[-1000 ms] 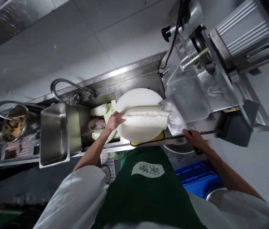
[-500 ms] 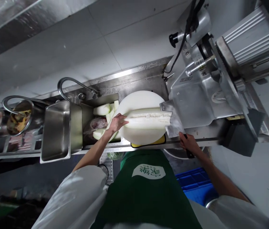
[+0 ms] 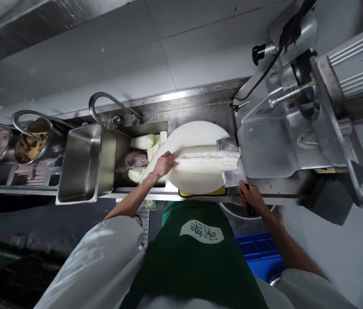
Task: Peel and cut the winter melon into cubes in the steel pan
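Your left hand [image 3: 164, 166] grasps the left end of a long, pale gourd [image 3: 204, 161], your fingers lying on top of it; how far they wrap underneath you cannot tell from here. Your right hand [image 3: 251, 198] is clenched around the black handle of a cleaver [image 3: 234, 177]. The gourd lies lengthwise across a round white cutting board [image 3: 197, 130], its rough, pulpy strip facing up, and its right end rests over the cleaver's blade, which shows on both sides of it. Beneath the board's near edge, you have a yellow cloth [image 3: 215, 192] with a dark border. Just left of the board is a sink [image 3: 147, 128] holding more gourd pieces [image 3: 142, 142] and a clear plastic bag [image 3: 136, 159] with something pinkish in it, too unclear to name. A curved tap [image 3: 113, 99] stands at the back of that sink, and a deep metal pan [image 3: 83, 148] sits beside it on the left. To the right of the board, near the blade, stands a big metal slicer [image 3: 263, 141]. You wear a green apron [image 3: 197, 266], and a blue crate [image 3: 260, 262] sits low on your right.
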Available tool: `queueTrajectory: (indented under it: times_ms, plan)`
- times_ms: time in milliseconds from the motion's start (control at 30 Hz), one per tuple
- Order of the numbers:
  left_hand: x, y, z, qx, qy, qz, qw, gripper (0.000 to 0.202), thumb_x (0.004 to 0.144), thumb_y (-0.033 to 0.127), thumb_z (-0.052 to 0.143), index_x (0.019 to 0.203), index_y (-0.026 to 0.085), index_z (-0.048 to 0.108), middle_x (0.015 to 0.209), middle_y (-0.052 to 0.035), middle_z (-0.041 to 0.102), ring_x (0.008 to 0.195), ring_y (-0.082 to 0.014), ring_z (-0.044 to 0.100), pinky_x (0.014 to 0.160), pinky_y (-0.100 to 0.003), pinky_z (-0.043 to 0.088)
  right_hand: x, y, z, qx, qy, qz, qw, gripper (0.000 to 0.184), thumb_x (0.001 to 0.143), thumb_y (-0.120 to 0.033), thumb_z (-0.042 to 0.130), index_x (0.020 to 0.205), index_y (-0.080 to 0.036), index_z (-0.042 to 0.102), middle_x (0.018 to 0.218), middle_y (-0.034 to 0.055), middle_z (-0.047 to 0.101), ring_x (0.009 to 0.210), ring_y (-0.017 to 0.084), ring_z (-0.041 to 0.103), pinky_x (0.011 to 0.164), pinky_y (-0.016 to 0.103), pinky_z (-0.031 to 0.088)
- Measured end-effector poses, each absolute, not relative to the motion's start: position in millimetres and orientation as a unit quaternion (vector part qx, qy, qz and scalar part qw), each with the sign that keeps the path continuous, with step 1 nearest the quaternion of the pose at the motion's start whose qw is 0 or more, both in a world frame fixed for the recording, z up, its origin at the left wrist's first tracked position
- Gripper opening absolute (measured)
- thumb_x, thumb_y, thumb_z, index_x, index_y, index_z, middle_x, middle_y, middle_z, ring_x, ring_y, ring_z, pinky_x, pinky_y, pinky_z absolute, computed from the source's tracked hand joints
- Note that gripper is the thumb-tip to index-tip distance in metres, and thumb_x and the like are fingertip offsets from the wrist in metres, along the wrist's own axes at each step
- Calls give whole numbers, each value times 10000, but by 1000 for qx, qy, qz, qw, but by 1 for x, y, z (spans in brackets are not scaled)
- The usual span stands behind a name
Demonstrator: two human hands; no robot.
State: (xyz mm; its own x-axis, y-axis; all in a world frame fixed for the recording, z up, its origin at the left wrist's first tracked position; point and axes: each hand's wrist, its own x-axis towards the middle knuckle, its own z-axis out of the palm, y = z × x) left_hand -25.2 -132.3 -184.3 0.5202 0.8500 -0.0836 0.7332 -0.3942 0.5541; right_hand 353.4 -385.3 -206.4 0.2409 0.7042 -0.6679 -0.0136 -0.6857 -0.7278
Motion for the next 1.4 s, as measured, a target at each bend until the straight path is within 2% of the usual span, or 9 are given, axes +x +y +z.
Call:
queueTrajectory:
  times_ms: [100, 200, 300, 500, 733, 1000, 1233, 1400]
  plan:
    - [-22, -135, -181, 822, 490, 98, 274, 266, 904, 346, 752, 1144, 232, 777, 1097, -61, 707, 934, -230, 704, 898, -381, 606, 359, -390, -208, -721, -245, 579, 292, 595, 799, -826, 600, 675, -271, 425, 445, -58, 427, 330, 121, 403, 323, 270, 369]
    - [-19, -136, -175, 820, 501, 68, 268, 262, 896, 306, 752, 1149, 238, 770, 1127, -54, 705, 980, -228, 696, 944, -366, 587, 355, -383, -211, -710, -237, 587, 308, 603, 788, -834, 611, 681, -272, 420, 440, -67, 417, 323, 117, 390, 308, 266, 354]
    - [-17, -138, -171, 816, 511, 46, 267, 268, 886, 311, 765, 1144, 237, 766, 1126, -54, 704, 968, -225, 689, 942, -357, 582, 348, -374, -215, -697, -225, 598, 326, 603, 778, -841, 616, 716, -271, 429, 445, -85, 414, 320, 110, 378, 297, 257, 339]
    - [-16, -140, -170, 813, 516, 43, 268, 264, 904, 312, 747, 1154, 230, 761, 1144, -58, 699, 943, -217, 689, 929, -347, 571, 359, -383, -215, -701, -267, 598, 282, 604, 782, -840, 608, 706, -269, 429, 424, -80, 419, 308, 113, 376, 297, 261, 344]
    - [-16, -138, -168, 813, 513, 45, 271, 247, 880, 290, 766, 1116, 219, 771, 1114, -53, 706, 918, -207, 697, 916, -331, 558, 313, -354, -211, -684, -228, 613, 322, 654, 715, -901, 601, 704, -272, 422, 448, -87, 402, 330, 107, 382, 305, 250, 328]
    - [-22, -141, -159, 802, 513, 72, 298, 108, 889, 241, 722, 938, 185, 799, 982, -46, 727, 769, -164, 669, 777, -273, 536, 330, -373, -203, -729, -321, 550, 252, 617, 810, -857, 547, 668, -268, 431, 445, -31, 481, 332, 135, 445, 331, 271, 386]
    - [-20, -143, -158, 816, 505, 65, 275, 97, 892, 200, 715, 920, 191, 808, 964, -44, 732, 797, -177, 671, 753, -279, 501, 311, -346, -205, -694, -291, 596, 280, 638, 770, -884, 582, 684, -270, 431, 454, -56, 437, 339, 120, 412, 321, 261, 372]
    - [-23, -143, -161, 821, 501, 63, 266, 88, 896, 211, 724, 891, 202, 812, 928, -39, 730, 806, -184, 668, 764, -287, 495, 318, -356, -212, -701, -288, 603, 250, 637, 747, -875, 622, 662, -275, 426, 427, -55, 427, 309, 124, 392, 293, 272, 355]
